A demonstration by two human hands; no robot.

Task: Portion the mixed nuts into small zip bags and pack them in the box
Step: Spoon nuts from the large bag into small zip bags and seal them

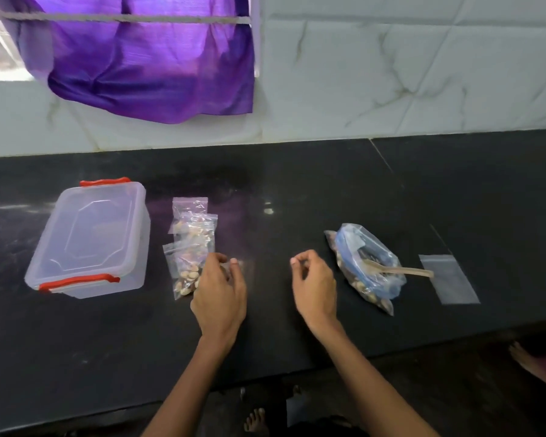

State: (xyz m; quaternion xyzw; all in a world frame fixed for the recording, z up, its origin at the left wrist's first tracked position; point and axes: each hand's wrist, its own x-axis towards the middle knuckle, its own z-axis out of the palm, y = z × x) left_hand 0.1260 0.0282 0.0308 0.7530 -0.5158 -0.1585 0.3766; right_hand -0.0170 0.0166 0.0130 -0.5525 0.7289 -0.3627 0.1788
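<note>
A clear plastic box with red clips stands on the left of the black counter, its lid on. Just right of it lie three small zip bags of mixed nuts, overlapping in a row. My left hand sits beside the nearest one, with thumb and fingers curled round another small clear bag that is mostly hidden. My right hand hovers over the counter, fingers loosely curled and holding nothing. The large open bag of mixed nuts lies to its right, a wooden spoon sticking out of it.
One empty small zip bag lies flat at the far right. The counter's front edge runs close below my wrists. A tiled wall and a hanging purple cloth are behind. Bare feet show on the floor below.
</note>
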